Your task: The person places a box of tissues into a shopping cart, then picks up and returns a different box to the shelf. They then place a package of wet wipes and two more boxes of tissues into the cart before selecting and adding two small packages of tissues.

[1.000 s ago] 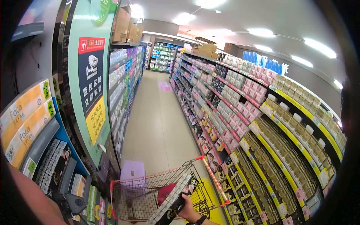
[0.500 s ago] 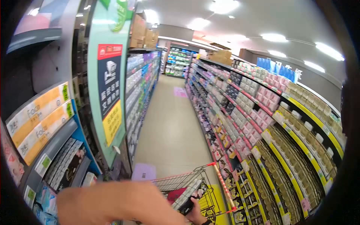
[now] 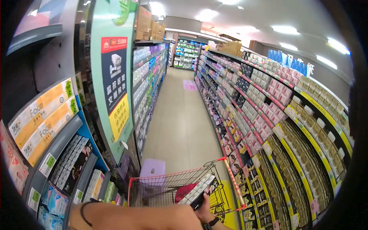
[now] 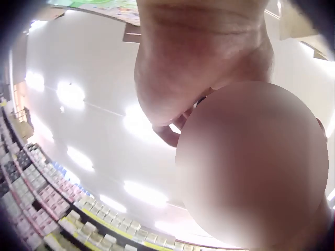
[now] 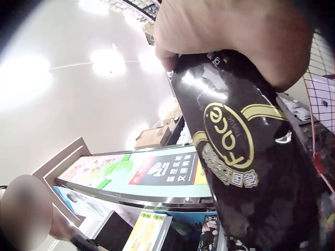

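My right hand (image 3: 205, 211) grips a long black multipack of Face tissues (image 3: 199, 193) over the shopping cart (image 3: 153, 180). In the right wrist view the right hand (image 5: 235, 39) holds the top end of the pack (image 5: 272, 183), gold lettering on its side. A red item (image 3: 183, 191) lies in the cart, partly behind the pack. My bent left arm (image 3: 153, 217), a thin dark band round it, crosses the bottom of the head view. Above, in the left wrist view, the left hand (image 4: 204, 57) is raised close to the blurred face, which hides most of its fingers.
Left, a shelf (image 3: 67, 132) holds orange-and-white Face packs (image 3: 46, 115) and black tissue packs (image 3: 73, 163). A green sign panel (image 3: 111, 88) ends that shelf. Full shelves (image 3: 280, 126) line the right. A purple stool (image 3: 152, 168) stands beyond the cart in the tiled aisle (image 3: 172, 115).
The left arm has come up from the lower left, across the bottom of the head view. The view has shifted left. The right hand still holds the tissue pack over the cart.
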